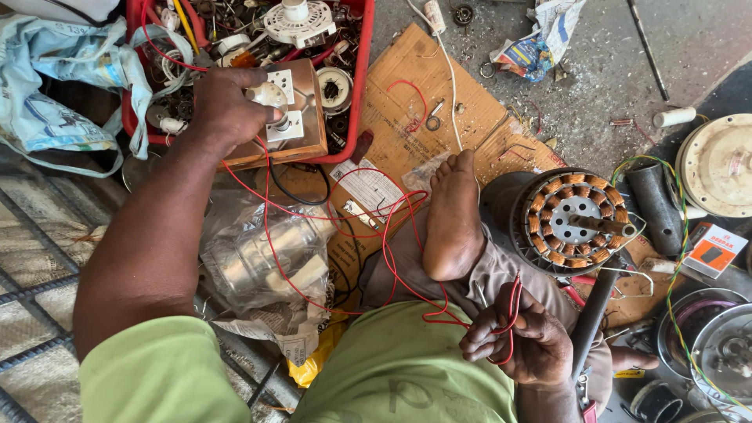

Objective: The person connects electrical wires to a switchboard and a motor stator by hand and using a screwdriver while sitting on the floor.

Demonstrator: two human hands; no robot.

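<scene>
My left hand (pixel 227 106) reaches forward and presses on a white switch and socket plate on a wooden test board (pixel 301 117) that rests on a red crate (pixel 362 70). Thin red wires (pixel 345 219) run from the board across my lap. My right hand (pixel 525 341) is closed on a looped bundle of those red wires near my knee. My bare foot (pixel 453 219) rests between the hands. A fan motor stator (pixel 576 215) with copper windings lies just right of the foot.
The red crate holds several small electrical parts. A flattened cardboard sheet (pixel 446 102) covers the floor. A clear plastic bag (pixel 258 251) lies at the left, a blue bag (pixel 55 78) further left. Round fan covers (pixel 717 164), a black tube (pixel 654 204) and an orange box (pixel 714 249) crowd the right side.
</scene>
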